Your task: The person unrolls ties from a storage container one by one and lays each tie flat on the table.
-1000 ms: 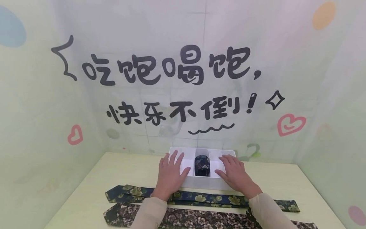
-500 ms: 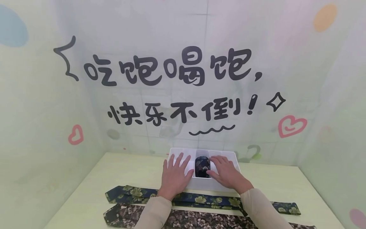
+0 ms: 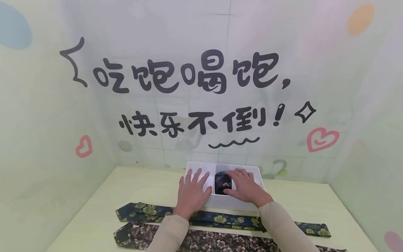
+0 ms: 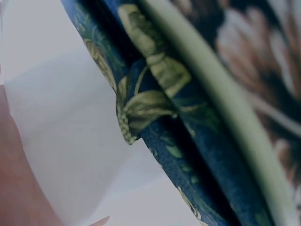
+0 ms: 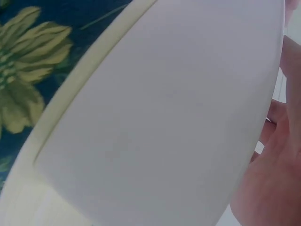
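Observation:
A white divided box (image 3: pixel 220 201) sits at the back of the table. A dark floral necktie (image 3: pixel 221 180), rolled up, stands in its middle compartment. My right hand (image 3: pixel 248 187) has its thumb at the front of the roll and its fingers at the top right, gripping it lightly. My left hand (image 3: pixel 193 192) rests over the left compartment with fingers spread. In the right wrist view, the box's outer wall (image 5: pixel 164 108) hides part of my right hand (image 5: pixel 277 174). Only slivers of my left hand (image 4: pixel 19 174) show in the left wrist view.
A folded blue necktie with yellow-green flowers (image 3: pixel 220 219) lies across the table (image 3: pixel 91 217), in front of the box. Nearer still, a dark necktie with pinkish-white flowers (image 3: pixel 214 241) runs parallel to it, partly under my forearms. A printed curtain (image 3: pixel 176 35) stands behind.
My right hand has moved left from the right compartment onto the rolled necktie. My left hand shifted slightly right early on, then stayed over the left compartment.

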Tool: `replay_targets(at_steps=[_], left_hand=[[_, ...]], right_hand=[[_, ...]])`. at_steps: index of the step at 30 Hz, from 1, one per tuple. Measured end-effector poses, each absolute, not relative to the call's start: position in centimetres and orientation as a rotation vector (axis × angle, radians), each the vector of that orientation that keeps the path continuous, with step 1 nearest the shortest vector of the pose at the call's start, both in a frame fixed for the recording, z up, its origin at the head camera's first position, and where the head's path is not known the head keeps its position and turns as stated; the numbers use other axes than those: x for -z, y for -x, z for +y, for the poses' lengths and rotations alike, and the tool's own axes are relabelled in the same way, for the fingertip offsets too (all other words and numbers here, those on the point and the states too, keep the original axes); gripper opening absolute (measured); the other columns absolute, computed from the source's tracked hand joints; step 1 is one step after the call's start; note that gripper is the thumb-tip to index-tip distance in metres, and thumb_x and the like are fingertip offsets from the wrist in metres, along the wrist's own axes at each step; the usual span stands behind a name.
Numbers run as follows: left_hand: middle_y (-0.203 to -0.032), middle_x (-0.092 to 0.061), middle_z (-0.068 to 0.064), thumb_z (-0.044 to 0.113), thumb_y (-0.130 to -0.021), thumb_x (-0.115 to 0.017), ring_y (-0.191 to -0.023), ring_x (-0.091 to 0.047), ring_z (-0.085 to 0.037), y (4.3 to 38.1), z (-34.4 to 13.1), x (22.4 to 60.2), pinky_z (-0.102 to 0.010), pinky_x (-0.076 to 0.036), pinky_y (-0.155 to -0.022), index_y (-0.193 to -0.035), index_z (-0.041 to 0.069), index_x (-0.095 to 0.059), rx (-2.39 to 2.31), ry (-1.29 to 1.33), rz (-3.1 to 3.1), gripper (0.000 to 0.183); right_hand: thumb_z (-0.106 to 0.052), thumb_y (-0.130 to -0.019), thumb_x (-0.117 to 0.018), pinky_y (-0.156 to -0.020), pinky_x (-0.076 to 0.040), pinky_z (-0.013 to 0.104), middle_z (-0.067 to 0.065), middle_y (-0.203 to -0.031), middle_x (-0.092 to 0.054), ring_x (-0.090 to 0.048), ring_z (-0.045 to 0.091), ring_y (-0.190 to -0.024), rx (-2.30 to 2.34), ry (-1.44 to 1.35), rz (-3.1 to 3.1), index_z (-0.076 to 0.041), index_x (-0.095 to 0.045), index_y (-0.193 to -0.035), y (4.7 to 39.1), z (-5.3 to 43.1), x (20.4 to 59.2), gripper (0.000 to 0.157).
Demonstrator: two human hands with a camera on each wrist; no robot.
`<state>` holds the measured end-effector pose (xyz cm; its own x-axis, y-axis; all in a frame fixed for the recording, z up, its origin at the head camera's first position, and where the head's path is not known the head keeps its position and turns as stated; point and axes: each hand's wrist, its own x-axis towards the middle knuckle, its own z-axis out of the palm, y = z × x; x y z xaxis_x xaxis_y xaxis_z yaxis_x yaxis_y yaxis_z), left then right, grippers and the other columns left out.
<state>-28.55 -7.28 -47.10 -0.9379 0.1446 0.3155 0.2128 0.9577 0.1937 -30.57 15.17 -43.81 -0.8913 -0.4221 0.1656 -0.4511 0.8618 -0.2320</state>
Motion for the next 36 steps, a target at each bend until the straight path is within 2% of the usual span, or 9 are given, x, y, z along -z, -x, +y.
replay_targets(at_steps=[11,17,25,32,36], left_hand=[[-0.162,-0.042,-0.005,0.049,-0.101,-0.05,-0.153,-0.031,-0.041,28.6,-7.2,46.9,-0.066,-0.029,-0.117,-0.15,0.031,-0.051,0.35,0.259,-2.796,0.052],[-0.162,-0.042,-0.005,0.049,-0.101,-0.05,-0.152,-0.031,-0.041,28.6,-7.2,47.0,-0.066,-0.028,-0.117,-0.15,0.031,-0.051,0.369,0.256,-2.801,0.052],[-0.161,-0.043,-0.004,0.049,-0.101,-0.048,-0.151,-0.033,-0.04,28.5,-7.1,47.4,-0.065,-0.03,-0.117,-0.149,0.031,-0.052,0.362,0.234,-2.805,0.051],[-0.162,-0.043,-0.004,0.049,-0.101,-0.049,-0.151,-0.033,-0.04,28.7,-7.0,47.6,-0.064,-0.03,-0.117,-0.149,0.031,-0.052,0.359,0.232,-2.807,0.052],[-0.161,-0.043,-0.004,0.049,-0.101,-0.049,-0.15,-0.034,-0.04,28.7,-7.1,47.5,-0.064,-0.031,-0.116,-0.149,0.031,-0.052,0.35,0.222,-2.803,0.051]], right_hand=[[-0.042,-0.087,-0.079,-0.114,-0.033,0.064,0.013,-0.15,-0.055,-0.04,0.039,-0.145,-0.318,-0.672,-2.971,-0.014,-0.049,-0.148,31.6,13.8,43.2,0.073],[-0.033,-0.088,-0.079,-0.112,-0.035,0.064,0.014,-0.147,-0.056,-0.042,0.037,-0.141,-0.329,-0.668,-2.988,-0.012,-0.05,-0.146,32.1,13.3,43.3,0.069],[-0.028,-0.087,-0.081,-0.11,-0.037,0.06,0.012,-0.142,-0.061,-0.049,0.034,-0.131,-0.317,-0.699,-2.962,-0.009,-0.054,-0.142,32.2,13.0,43.5,0.063],[-0.03,-0.083,-0.085,-0.104,-0.041,0.055,0.013,-0.135,-0.064,-0.051,0.033,-0.116,-0.189,-0.705,-2.935,-0.007,-0.057,-0.139,32.3,12.5,43.3,0.066],[-0.029,-0.081,-0.086,-0.098,-0.046,0.053,0.016,-0.119,-0.065,-0.052,0.033,-0.105,-0.136,-0.738,-2.932,-0.001,-0.062,-0.13,32.3,12.1,43.1,0.062]])
